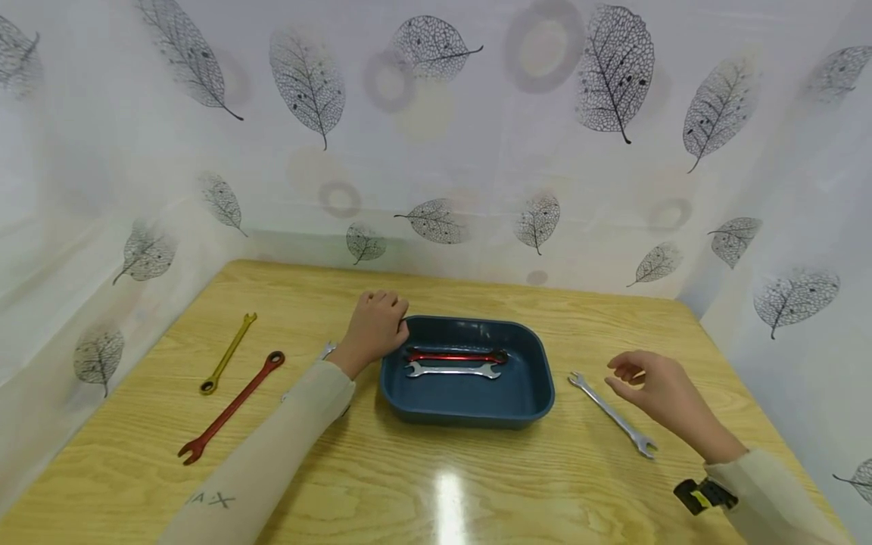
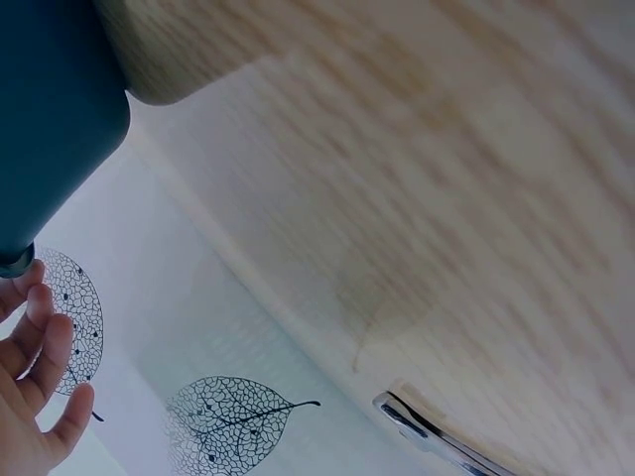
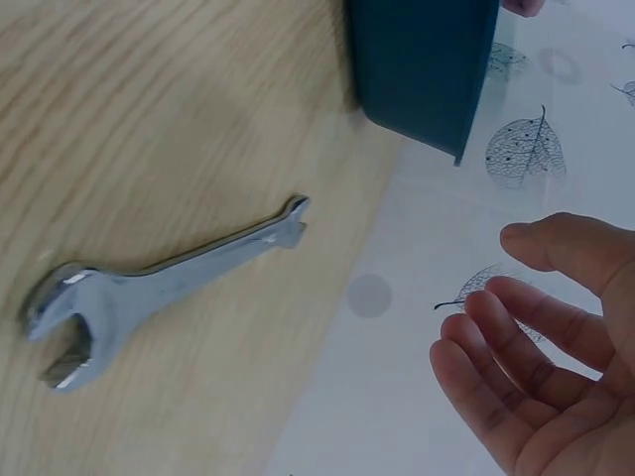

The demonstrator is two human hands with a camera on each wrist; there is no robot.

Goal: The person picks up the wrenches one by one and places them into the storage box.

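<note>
A dark blue tray [image 1: 470,415] stands mid-table, holding a red wrench [image 1: 456,356] and a silver open-end wrench [image 1: 453,370] side by side. My left hand [image 1: 377,322] grips its far left corner; in the left wrist view the fingertips [image 2: 35,297] meet the rim. To the tray's right, another silver open-end wrench [image 1: 613,415] lies slanted on the wood. Beside and above that wrench my right hand [image 1: 657,386] hovers with loosely bent fingers and nothing in them. The right wrist view has this wrench [image 3: 179,288] apart from the fingers.
On the left of the wooden table [image 1: 518,484] lie a yellow wrench [image 1: 229,354] and a dark red one [image 1: 232,409]. A silver wrench [image 1: 328,350] is mostly hidden under my left forearm. A leaf-print sheet [image 1: 477,151] hangs behind and at both sides.
</note>
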